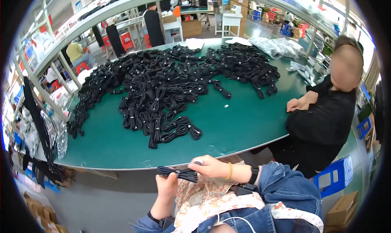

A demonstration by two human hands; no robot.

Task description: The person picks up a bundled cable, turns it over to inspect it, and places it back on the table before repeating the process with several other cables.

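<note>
A folded bundle of black cable [179, 174] is held just off the table's near edge, over my lap. My left hand [167, 186] grips it with the thumb across its middle. At the bundle's right end, my right hand [209, 167] is closed, its fingers against the loops. A small greyish, rounded piece shows at its thumb; what it is I cannot make out. Beyond lies a big heap of similar black cable bundles [159, 90] on the green table [240, 114].
A person in black [321, 114] sits at the table's right side, arms folded on it. Clear plastic bags [277, 47] lie at the back right. A metal shelf frame [122, 8] spans the far side. A blue stool [334, 178] stands at right, near a cardboard box [342, 208].
</note>
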